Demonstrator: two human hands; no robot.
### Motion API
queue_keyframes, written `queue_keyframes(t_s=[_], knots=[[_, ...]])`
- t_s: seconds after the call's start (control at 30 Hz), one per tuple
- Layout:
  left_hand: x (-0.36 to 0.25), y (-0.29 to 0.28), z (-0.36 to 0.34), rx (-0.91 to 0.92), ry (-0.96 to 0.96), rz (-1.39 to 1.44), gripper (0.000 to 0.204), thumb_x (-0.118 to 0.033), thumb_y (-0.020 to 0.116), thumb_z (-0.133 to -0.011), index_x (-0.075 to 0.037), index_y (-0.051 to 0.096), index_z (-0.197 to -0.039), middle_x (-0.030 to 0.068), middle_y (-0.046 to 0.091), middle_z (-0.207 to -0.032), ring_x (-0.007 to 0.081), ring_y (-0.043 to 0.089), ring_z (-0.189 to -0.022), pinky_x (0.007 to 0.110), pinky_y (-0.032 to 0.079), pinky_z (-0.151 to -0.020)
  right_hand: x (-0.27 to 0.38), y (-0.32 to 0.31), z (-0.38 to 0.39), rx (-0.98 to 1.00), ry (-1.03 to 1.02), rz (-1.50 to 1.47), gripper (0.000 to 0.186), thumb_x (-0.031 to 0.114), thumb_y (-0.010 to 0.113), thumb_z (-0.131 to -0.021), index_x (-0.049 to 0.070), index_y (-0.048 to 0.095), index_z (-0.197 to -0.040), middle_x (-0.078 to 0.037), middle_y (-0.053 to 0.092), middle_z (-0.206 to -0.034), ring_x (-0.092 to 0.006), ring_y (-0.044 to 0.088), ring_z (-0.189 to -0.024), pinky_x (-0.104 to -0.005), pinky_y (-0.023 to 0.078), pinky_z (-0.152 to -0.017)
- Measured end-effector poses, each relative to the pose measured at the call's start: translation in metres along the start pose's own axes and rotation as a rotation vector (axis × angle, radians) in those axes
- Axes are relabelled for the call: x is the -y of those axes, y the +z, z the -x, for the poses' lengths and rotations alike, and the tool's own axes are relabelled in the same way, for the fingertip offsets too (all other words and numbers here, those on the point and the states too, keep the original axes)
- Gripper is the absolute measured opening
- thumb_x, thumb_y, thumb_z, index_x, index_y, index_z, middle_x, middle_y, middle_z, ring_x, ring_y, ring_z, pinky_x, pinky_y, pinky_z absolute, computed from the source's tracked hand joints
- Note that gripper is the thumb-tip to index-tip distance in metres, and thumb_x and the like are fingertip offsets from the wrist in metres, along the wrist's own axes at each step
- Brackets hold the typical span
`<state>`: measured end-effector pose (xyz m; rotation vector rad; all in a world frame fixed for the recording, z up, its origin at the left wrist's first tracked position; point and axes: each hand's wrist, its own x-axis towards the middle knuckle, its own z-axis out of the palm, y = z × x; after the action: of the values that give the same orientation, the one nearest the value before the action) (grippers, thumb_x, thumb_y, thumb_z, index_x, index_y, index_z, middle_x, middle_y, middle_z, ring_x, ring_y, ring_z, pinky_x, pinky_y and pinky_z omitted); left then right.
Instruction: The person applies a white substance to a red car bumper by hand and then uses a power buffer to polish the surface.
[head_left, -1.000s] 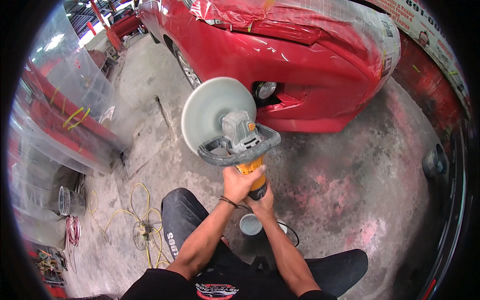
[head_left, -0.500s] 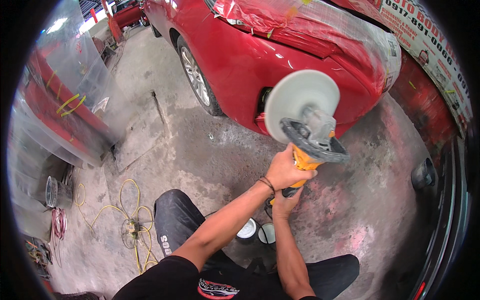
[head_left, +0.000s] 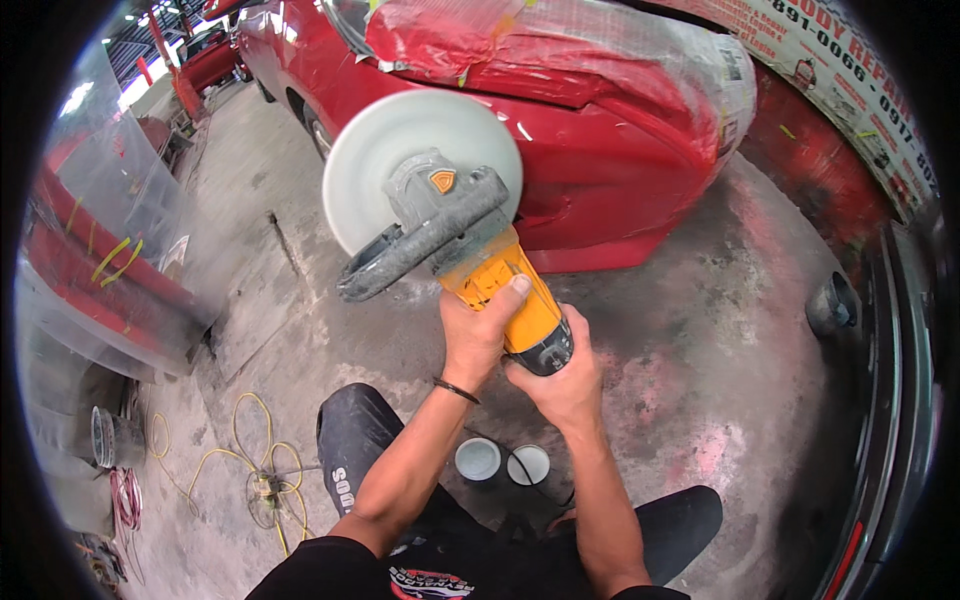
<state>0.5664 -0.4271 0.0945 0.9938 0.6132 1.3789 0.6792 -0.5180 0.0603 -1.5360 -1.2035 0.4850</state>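
With both hands I hold a yellow and black polisher (head_left: 508, 292) that has a large round white pad (head_left: 365, 160). My left hand (head_left: 475, 335) is wrapped round the yellow body just below the grey loop handle. At the dark rear end, my right hand (head_left: 565, 380) grips the casing. The pad is up against or just in front of the red car's front side (head_left: 600, 170); I cannot tell whether they touch. It hides part of the fender and most of the front wheel. Masking film and paper (head_left: 620, 65) cover the car's hood.
Two small round containers (head_left: 478, 459) stand on the floor between my knees, with a black cord beside them. A yellow cable (head_left: 268, 480) lies coiled at left, near a bucket (head_left: 118, 440) and plastic sheeting (head_left: 100, 270). Another dark bucket (head_left: 832, 305) stands at right, by another vehicle's edge.
The polisher has swung left across the car's front corner, and its body now tilts up to the left. Both my hands have moved with it and keep their hold. The view has shifted slightly.
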Motion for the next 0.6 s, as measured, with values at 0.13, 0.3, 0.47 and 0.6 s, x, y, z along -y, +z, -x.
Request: queue_keyframes(t_s=[0.13, 0.3, 0.47, 0.6], knots=[[0.006, 0.051, 0.008, 0.018, -0.01, -0.039, 0.037, -0.01, 0.087, -0.094, 0.002, 0.07, -0.124, 0.0105, 0.078, -0.112, 0.0182, 0.077, -0.098, 0.036, 0.064, -0.087, 0.002, -0.054, -0.002, -0.005, 0.08, -0.002, 0.091, 0.025, 0.1, -0.071, 0.007, 0.056, -0.149, -0.018, 0.078, -0.119, -0.029, 0.078, -0.108, -0.0425, 0.061, -0.093], [0.069, 0.104, 0.012, 0.233, -0.072, -0.245, 0.062, -0.02, 0.094, -0.087, 0.002, 0.06, -0.134, 0.0106, 0.078, -0.114, 0.0197, 0.076, -0.102, 0.038, 0.063, -0.092, -0.069, -0.098, 0.012, -0.129, 0.163, -0.255, 0.082, 0.02, 0.1, -0.074, 0.004, 0.058, -0.143, -0.008, 0.074, -0.119, -0.0177, 0.07, -0.107, -0.0364, 0.058, -0.095], [0.116, 0.162, 0.008, 0.371, -0.12, -0.209, 0.07, -0.023, 0.096, -0.082, 0.004, 0.057, -0.134, 0.012, 0.077, -0.117, 0.0194, 0.076, -0.105, 0.038, 0.062, -0.092, -0.093, -0.125, 0.019, -0.287, 0.38, -0.401, 0.061, 0.016, 0.096, -0.077, 0.004, 0.061, -0.125, -0.004, 0.071, -0.107, -0.0139, 0.068, -0.093, -0.0319, 0.056, -0.082], [0.117, 0.198, 0.008, 0.339, -0.17, -0.297, 0.067, -0.021, 0.095, -0.082, 0.003, 0.058, -0.132, 0.0119, 0.076, -0.114, 0.0197, 0.076, -0.1, 0.038, 0.062, -0.089, -0.075, -0.153, 0.01, -0.31, 0.496, -0.409, 0.05, 0.013, 0.087, -0.083, 0.005, 0.057, -0.123, 0.0, 0.063, -0.078, -0.0098, 0.056, -0.053, -0.028, 0.044, -0.046]])
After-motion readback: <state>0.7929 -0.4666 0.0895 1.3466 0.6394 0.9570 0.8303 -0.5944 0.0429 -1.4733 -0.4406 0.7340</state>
